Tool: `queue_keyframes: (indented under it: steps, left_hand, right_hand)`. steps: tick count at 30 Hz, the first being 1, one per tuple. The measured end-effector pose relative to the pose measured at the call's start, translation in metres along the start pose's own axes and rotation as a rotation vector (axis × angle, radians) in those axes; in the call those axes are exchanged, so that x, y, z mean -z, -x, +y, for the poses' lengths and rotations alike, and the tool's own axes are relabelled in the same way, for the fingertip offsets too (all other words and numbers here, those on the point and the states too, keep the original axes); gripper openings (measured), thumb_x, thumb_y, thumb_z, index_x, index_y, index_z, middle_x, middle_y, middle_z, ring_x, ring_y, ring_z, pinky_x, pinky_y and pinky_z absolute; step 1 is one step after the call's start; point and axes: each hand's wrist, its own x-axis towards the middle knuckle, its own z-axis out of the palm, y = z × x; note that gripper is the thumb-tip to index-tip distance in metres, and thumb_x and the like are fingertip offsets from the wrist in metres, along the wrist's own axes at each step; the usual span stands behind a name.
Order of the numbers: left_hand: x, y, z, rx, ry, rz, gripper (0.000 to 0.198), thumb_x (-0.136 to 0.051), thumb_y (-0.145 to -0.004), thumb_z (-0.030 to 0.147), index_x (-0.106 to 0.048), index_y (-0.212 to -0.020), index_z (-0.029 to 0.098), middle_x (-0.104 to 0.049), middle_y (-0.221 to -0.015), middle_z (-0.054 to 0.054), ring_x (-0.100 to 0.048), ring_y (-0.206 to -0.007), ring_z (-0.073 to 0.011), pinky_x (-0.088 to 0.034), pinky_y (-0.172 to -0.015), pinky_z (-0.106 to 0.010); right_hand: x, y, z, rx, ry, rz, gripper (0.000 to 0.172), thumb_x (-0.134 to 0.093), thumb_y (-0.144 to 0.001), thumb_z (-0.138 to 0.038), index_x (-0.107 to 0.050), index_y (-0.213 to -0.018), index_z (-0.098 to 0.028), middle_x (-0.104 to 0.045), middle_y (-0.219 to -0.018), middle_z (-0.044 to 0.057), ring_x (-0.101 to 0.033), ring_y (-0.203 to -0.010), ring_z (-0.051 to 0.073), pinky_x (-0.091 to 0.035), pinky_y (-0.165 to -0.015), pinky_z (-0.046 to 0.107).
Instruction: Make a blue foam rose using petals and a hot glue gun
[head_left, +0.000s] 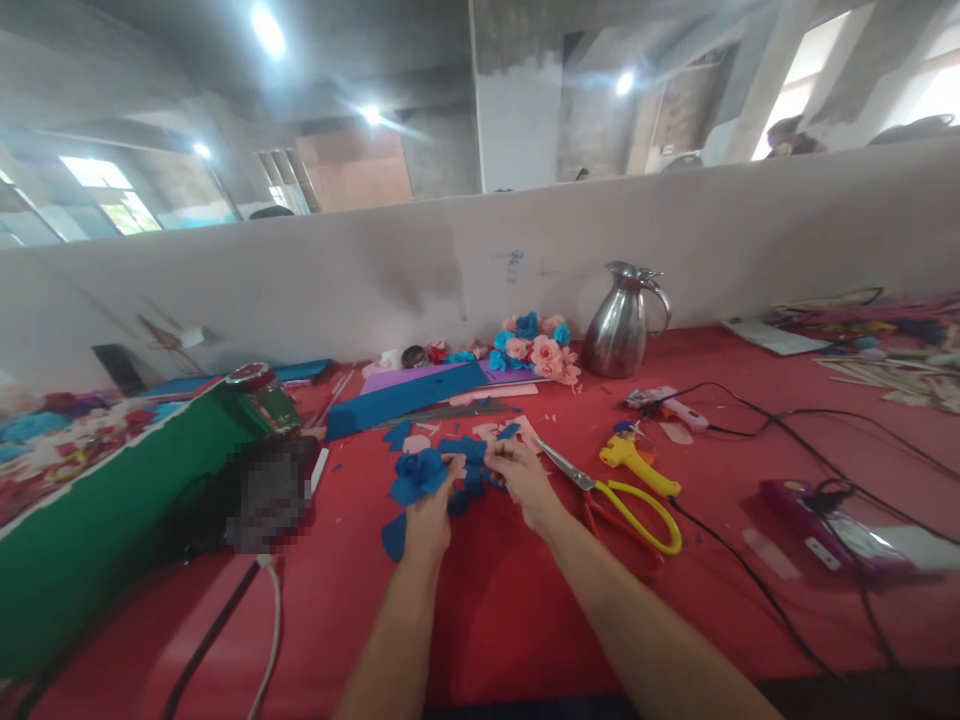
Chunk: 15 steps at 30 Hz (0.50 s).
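Note:
My left hand (pixel 433 515) is closed round the base of a blue paper flower (pixel 417 474) with ruffled petals, held just over the red tabletop. To its right, my right hand (pixel 520 476) pinches at the edge of a blue paper petal (pixel 471 450); its fingertips are small and slightly blurred. More cut blue paper pieces (pixel 466 488) lie under and between the hands, and a single blue petal (pixel 394 538) is beside my left wrist. Large scissors (pixel 634 510) with yellow and red handles rest right of my right forearm. Beyond them lies a yellow glue gun (pixel 637 465).
A steel jug (pixel 621 325) stands by the white partition (pixel 315 280), near a bunch of pink and blue paper flowers (pixel 546 352). Black cables (pixel 757 575) run across the right side to a purple power strip (pixel 832 535). A green box (pixel 127 530) stands left.

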Motion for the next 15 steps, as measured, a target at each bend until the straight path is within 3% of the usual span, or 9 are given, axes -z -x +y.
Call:
queue_keyframes:
  steps: [4, 10, 15]
  left_hand:
    - [-0.0022, -0.0001, -0.0038, 0.069, 0.053, -0.06, 0.011, -0.075, -0.061, 0.031, -0.068, -0.065, 0.024, -0.061, -0.069, -0.001, -0.052, -0.06, -0.0154, -0.042, -0.059, -0.029]
    - [-0.003, 0.001, -0.007, 0.144, 0.07, -0.032, 0.012, -0.077, -0.057, 0.028, -0.071, -0.068, 0.025, -0.066, -0.074, -0.002, -0.057, -0.067, -0.0181, -0.044, -0.064, -0.03]
    - [-0.0027, 0.0017, -0.008, 0.111, 0.106, -0.075, 0.011, -0.076, -0.056, 0.026, -0.069, -0.065, 0.025, -0.068, -0.078, -0.004, -0.061, -0.076, -0.0209, -0.047, -0.073, -0.034]
  right_hand:
    - [-0.0003, 0.0004, 0.0015, 0.048, 0.056, 0.003, 0.01, -0.063, -0.06, -0.029, -0.059, -0.06, -0.02, -0.056, -0.056, -0.005, -0.046, -0.055, 0.011, -0.033, -0.055, 0.024]
    - [-0.0017, 0.002, 0.0035, 0.109, 0.147, -0.015, 0.01, -0.062, -0.063, -0.03, -0.058, -0.061, -0.021, -0.055, -0.057, -0.005, -0.048, -0.057, 0.012, -0.036, -0.057, 0.025]
    - [-0.0024, 0.003, 0.0041, 0.126, 0.165, -0.037, 0.009, -0.059, -0.065, -0.029, -0.058, -0.062, -0.02, -0.057, -0.06, -0.004, -0.05, -0.058, 0.012, -0.038, -0.059, 0.025]
